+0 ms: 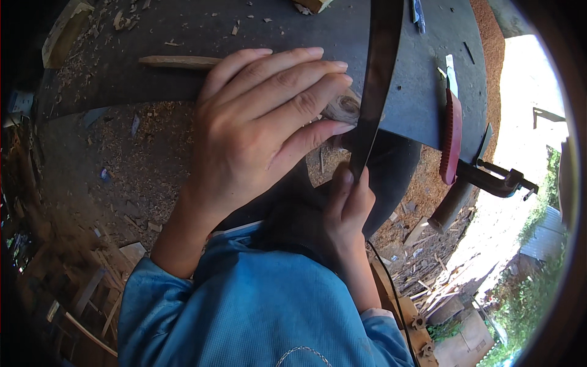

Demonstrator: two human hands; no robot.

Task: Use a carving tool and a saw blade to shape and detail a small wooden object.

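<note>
My left hand (263, 116) is closed over a piece of wood (343, 109) at the table's near edge, thumb below and fingers on top. The wood's end, with a dark knot in its grain, shows beyond the fingertips; the rest is hidden under the hand. In my right hand (350, 202) is the lower end of a long dark saw-like blade (382, 61), whose teeth I cannot make out. It stands across the wood's end and runs out of the top of the picture. Past my left knuckles lies a pointed wooden stick (177, 62).
On the dark tabletop (293, 30) lie wood chips and a wood block (313, 5). At its right edge are a red-handled cutter (451, 140) and a black C-clamp (504, 181). Shavings and scrap wood cover the ground (147, 165). A cable (397, 300) runs beside my right arm.
</note>
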